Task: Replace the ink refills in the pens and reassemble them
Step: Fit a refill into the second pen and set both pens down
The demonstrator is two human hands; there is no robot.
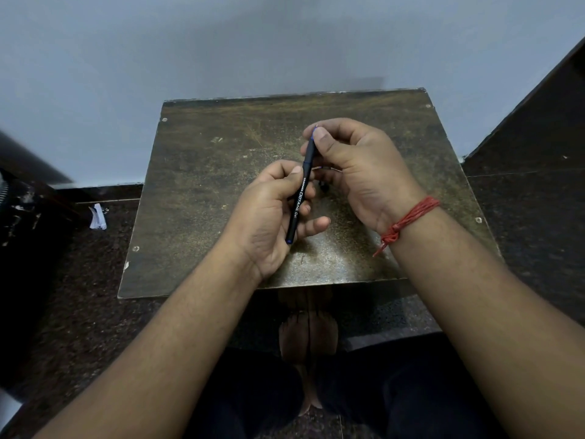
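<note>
Observed, left to right, with the worktop [202, 191] as reference.

Off the worktop's left edge, on the dark floor [79, 280], lies a small white scrap of paper [97, 216]. Its markings are too small to read.

Over the middle of the worktop, your left hand [272, 217] is curled round the lower half of a black pen [300, 191]. The thumb presses the barrel from the near side, and the fingers wrap behind it. The pen carries white lettering and shows blue at its lower end, which sticks out just below your palm. The pen stands tilted, lower end toward you, upper end away and slightly right. It is held clear above the worktop, not resting on it.

Your right hand [354, 166] pinches the upper end of the same pen between thumb and forefinger, with a blue tip showing just above the thumbnail. The remaining fingers are curled in behind. Between the two hands, a small dark part [324, 185] and a pale sliver are partly hidden; I cannot tell what they are.

A red thread band [408, 221] is tied round your right wrist, its loose end hanging over the worktop's right portion.
</note>
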